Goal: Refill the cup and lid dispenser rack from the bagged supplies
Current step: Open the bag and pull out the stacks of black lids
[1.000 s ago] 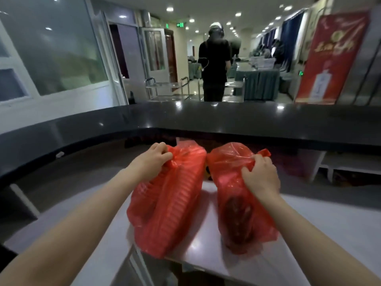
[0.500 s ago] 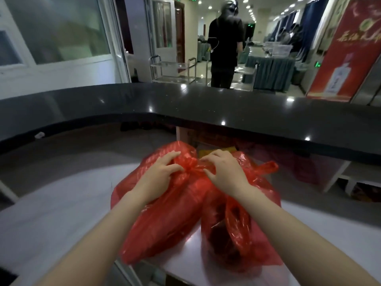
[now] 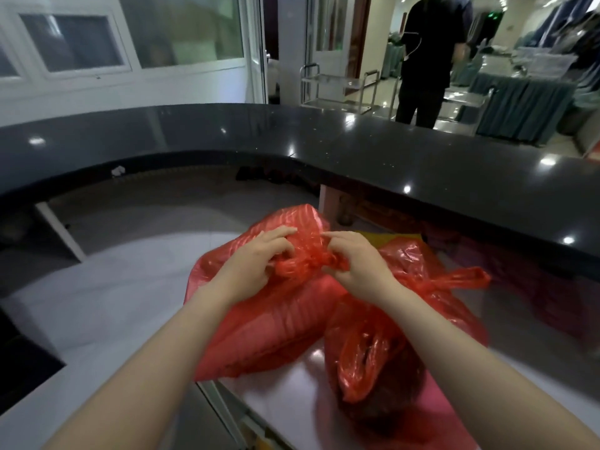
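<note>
My left hand (image 3: 256,264) and my right hand (image 3: 352,261) meet over the knotted neck (image 3: 308,263) of the left red bag (image 3: 266,316). Both hands have their fingers curled into the twisted plastic at the knot, the left pinching it from its side, the right from the other, with each index finger stretched out over the top of the bag. The two hands sit just beside each other, the knot between them.

This left red bag lies tilted on the pale tabletop (image 3: 104,297), its ribbed contents showing faintly through the plastic; I cannot tell exactly what is stacked inside. Touching it on the right is the second red bag (image 3: 373,358), its own tied handles (image 3: 454,280) sticking out to the right, with something dark inside. That bag rests on a shiny lower surface (image 3: 292,404) near the tabletop's edge.

Beyond the bags curves a raised black counter (image 3: 357,147). Past it a person in dark clothes (image 3: 428,56) stands near a metal trolley (image 3: 337,89).
</note>
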A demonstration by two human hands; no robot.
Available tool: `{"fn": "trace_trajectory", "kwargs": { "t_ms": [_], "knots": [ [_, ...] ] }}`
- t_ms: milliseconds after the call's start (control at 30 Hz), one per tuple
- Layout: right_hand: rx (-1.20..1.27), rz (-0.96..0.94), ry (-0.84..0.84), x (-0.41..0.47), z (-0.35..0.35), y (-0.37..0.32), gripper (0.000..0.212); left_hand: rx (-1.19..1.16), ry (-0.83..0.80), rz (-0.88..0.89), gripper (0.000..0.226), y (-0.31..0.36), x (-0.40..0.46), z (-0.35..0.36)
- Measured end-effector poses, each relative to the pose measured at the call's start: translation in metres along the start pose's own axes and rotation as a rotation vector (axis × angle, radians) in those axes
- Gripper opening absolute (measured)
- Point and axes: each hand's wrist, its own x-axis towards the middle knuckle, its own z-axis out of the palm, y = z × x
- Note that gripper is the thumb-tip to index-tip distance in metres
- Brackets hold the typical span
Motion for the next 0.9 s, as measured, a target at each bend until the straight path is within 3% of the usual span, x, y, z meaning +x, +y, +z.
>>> {"fn": "trace_trajectory", "kwargs": {
  "t_ms": [200,300,400,500,600,667,800,900],
  "knots": [
    [0.142,-0.033,-0.126,-0.004,-0.001,0.000,0.014,0.119,-0.013,-0.046,0.036,-0.010,-0.002,-0.014],
    [0.122,-0.109,-0.150,-0.004,0.005,-0.007,0.029,0.113,-0.023,-0.101,0.033,-0.009,-0.006,-0.014],
    [0.087,-0.056,-0.099,0.001,0.010,-0.006,0.014,0.007,-0.004,-0.177,0.027,-0.001,-0.014,-0.007],
    [0.135,0.056,-0.022,0.006,0.012,-0.004,0.017,-0.040,0.083,-0.215,0.021,0.008,-0.021,0.000],
    [0.109,0.023,-0.027,0.012,0.016,-0.009,0.012,-0.023,0.139,-0.290,0.036,0.016,-0.022,0.004],
    [0.099,0.018,-0.024,0.015,0.021,-0.012,0.026,0.007,0.169,-0.337,0.042,0.020,-0.019,0.006],
    [0.339,0.127,0.012,0.020,0.023,-0.018,0.038,0.045,0.246,-0.400,0.029,0.027,-0.013,0.010],
    [0.540,0.166,0.006,0.024,0.021,-0.019,0.036,0.054,0.263,-0.425,0.036,0.030,-0.011,0.013]
  ]
}}
